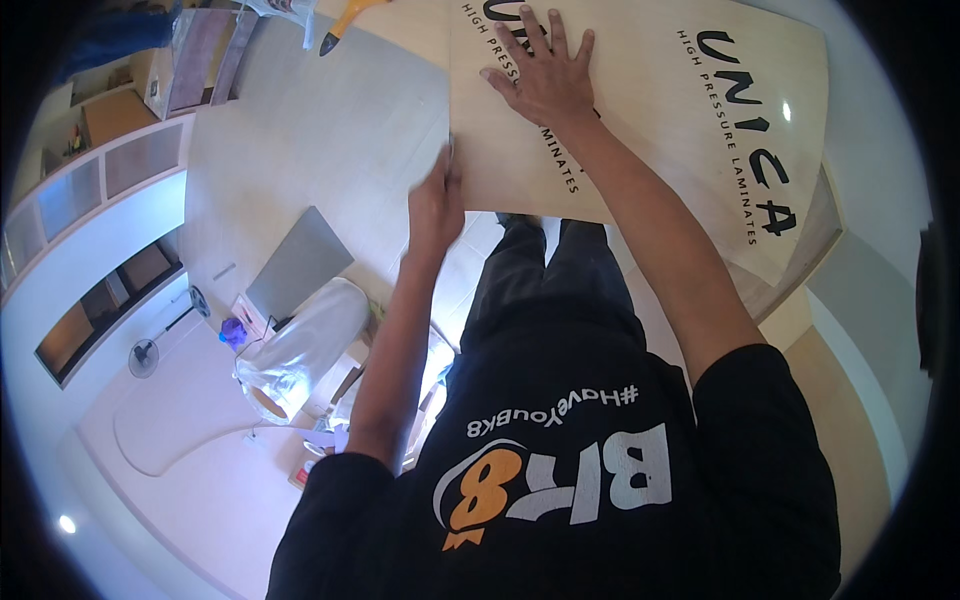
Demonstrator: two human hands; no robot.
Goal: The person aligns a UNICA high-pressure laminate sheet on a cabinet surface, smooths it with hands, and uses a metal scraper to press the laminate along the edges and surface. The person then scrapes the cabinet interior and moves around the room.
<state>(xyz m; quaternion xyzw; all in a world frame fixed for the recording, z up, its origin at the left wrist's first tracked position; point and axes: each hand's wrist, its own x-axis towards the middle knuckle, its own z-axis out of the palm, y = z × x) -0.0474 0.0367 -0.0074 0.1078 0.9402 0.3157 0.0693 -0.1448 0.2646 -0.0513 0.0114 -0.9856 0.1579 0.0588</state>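
Note:
A large pale laminate sheet [660, 130] with black printing spans the top of the view in front of my body. My right hand [548, 88] presses flat on its face near the far side, fingers spread. At the sheet's left edge, my left hand [437, 205] is closed, its fingers curled by the edge and slightly blurred. A small greyish bit shows at its fingertips, but what it grips is hidden. Beyond the sheet's far left corner lies a yellow-handled tool [345, 25] with a dark end.
Below the sheet, my legs [550, 280] stand close to its near edge. To the left are a grey panel [300, 260], a sheet-wrapped piece [305, 350] and a fan [143, 357]. A board edge [825, 225] shows under the sheet at right.

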